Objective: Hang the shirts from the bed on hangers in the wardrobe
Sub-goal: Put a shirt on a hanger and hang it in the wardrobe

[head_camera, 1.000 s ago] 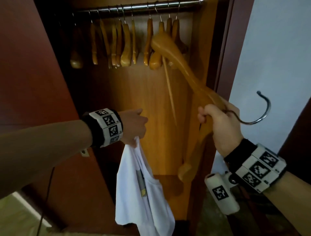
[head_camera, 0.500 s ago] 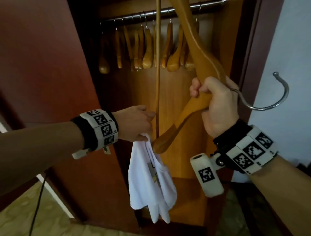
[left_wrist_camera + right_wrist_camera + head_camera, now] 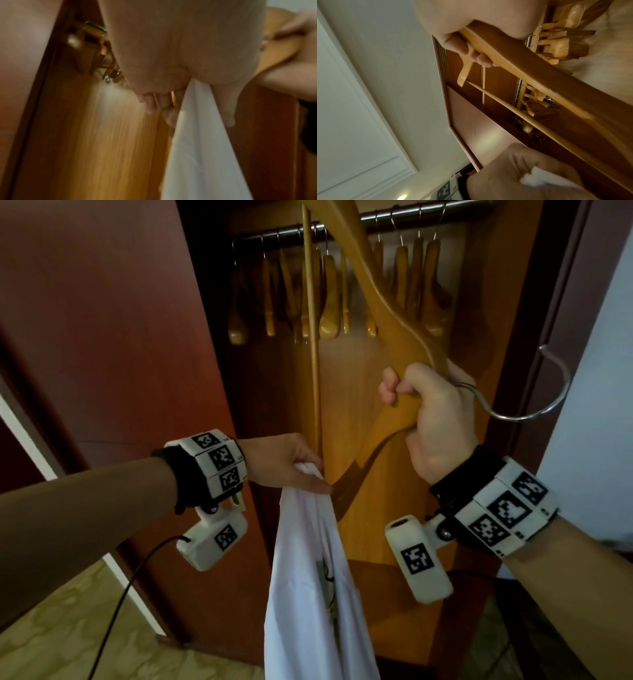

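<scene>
A white shirt [image 3: 308, 570] hangs from my left hand [image 3: 287, 463], which grips its top edge in front of the open wardrobe; the same cloth [image 3: 202, 142] fills the lower middle of the left wrist view under my curled fingers [image 3: 150, 104]. My right hand [image 3: 431, 419] grips a wooden hanger [image 3: 387, 313] at its middle, turned upright, its metal hook [image 3: 534, 402] pointing right. The hanger's lower arm tip reaches the shirt just right of my left hand. In the right wrist view the hanger [image 3: 530, 65] crosses the frame in my fingers [image 3: 481, 59].
Several empty wooden hangers [image 3: 329, 299] hang on the metal rail [image 3: 404, 213] at the wardrobe's top. A dark red door [image 3: 113, 337] stands open at left, a pale wall [image 3: 599, 371] at right. Light flooring [image 3: 68, 638] lies below left.
The right hand swung the hanger upright and brought its lower end to the shirt. The left hand and shirt came closer to the hanger. The view shifted nearer the wardrobe.
</scene>
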Demonstrator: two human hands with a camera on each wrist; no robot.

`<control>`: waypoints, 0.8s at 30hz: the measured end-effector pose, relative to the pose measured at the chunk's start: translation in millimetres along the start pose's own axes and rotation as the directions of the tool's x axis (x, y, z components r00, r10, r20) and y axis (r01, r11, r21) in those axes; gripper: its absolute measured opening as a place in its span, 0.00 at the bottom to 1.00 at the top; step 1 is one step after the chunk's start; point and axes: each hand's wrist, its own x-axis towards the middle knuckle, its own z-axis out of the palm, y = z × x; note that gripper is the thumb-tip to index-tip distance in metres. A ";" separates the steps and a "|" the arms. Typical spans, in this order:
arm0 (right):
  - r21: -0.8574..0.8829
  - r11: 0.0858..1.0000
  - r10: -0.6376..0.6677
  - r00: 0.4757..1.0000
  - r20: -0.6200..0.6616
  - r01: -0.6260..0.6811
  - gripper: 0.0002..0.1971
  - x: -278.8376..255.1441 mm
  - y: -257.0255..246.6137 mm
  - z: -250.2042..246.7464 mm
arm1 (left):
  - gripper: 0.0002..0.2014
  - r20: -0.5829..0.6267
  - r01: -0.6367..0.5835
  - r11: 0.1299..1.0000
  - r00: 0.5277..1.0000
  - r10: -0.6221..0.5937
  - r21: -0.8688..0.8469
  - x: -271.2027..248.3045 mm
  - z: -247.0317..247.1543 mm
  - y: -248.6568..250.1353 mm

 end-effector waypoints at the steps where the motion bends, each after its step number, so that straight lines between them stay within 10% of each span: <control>1: 0.009 1.000 0.007 1.000 0.000 -0.007 0.11 -0.6 1.2 0.3 | 0.14 0.013 -0.016 0.997 1.000 0.016 0.071 -2.0 0.8 1.1; 6: 0.134 0.990 0.039 0.999 0.016 -0.040 0.08 -2.6 -0.6 2.1 | 0.27 0.199 -0.075 0.672 0.974 -0.109 0.736 -12.0 6.6 13.3; 11: 0.398 0.917 0.019 0.998 0.062 -0.042 0.06 -2.3 -10.4 1.0 | 0.21 0.242 -0.195 0.297 0.962 -0.130 0.935 -25.9 14.4 28.0; 16: 0.497 0.866 0.022 0.996 0.084 -0.061 0.05 -0.9 -14.4 1.1 | 0.22 0.214 -0.205 0.226 0.977 -0.015 0.952 -40.9 15.3 13.1; 24: 0.561 0.826 0.018 0.998 0.056 -0.047 0.07 4.1 -12.9 7.5 | 0.23 0.096 -0.036 0.295 0.977 -0.192 0.955 -50.7 -13.1 -8.6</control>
